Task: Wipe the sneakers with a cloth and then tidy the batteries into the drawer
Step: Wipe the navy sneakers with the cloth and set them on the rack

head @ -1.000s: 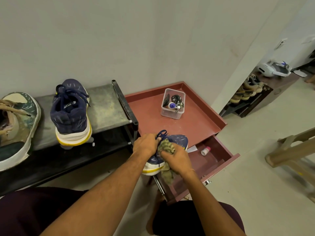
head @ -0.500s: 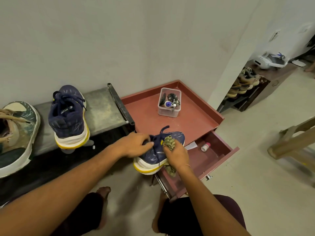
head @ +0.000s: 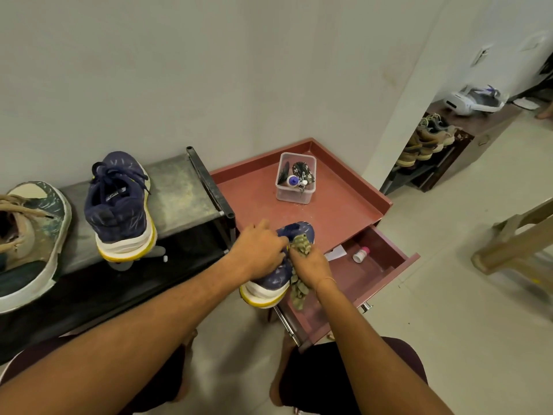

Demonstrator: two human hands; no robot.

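Head view, left hand (head: 260,253) slid onto sneaker (head: 275,278), cloth (head: 300,247) unmoved

Tabletop (head: 344,217) passable between clear box (head: 294,187) at rear and sneaker (head: 276,275) at front edge. Drawer (head: 386,259) open to approach from above at right; small bottle (head: 361,254) lies inside. Rack post (head: 211,182) bounds left side

L hand (head: 259,253) shifted further over sneaker (head: 276,277) top, now against cloth (head: 301,247).

One sneaker (head: 119,205) is sitting on the shelf (head: 179,190), left of the desk (head: 344,211); a container (head: 294,187) is standing on that desk behind the second sneaker (head: 276,277); a bottle (head: 360,254) is lying in the drawer (head: 368,278).
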